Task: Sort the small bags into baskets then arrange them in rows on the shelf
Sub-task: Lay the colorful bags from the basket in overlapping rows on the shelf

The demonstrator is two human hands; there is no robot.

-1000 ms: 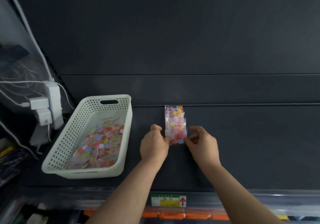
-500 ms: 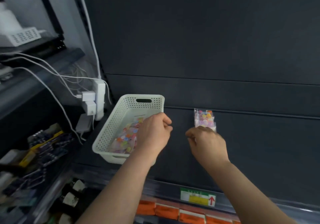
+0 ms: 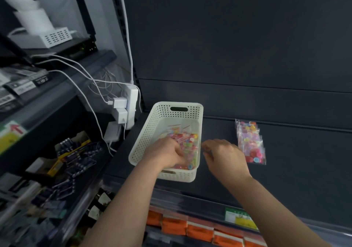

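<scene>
A white perforated basket stands on the dark shelf and holds several clear small bags of colourful buttons. My left hand is inside the basket, its fingers curled down among those bags; whether it grips one is hidden. To the right, a row of overlapping button bags lies flat on the shelf. My right hand hovers between the basket and that row, fingers loosely curled, holding nothing.
A white power strip with plugged adapters and cables hangs left of the basket. The neighbouring shelves at left hold dark packets. Orange packs fill the shelf below. A price label sits on the shelf's front edge.
Both hands left the row of bags. My left hand went left and down into the basket; my right hand drew back from the row. The view swung left.
</scene>
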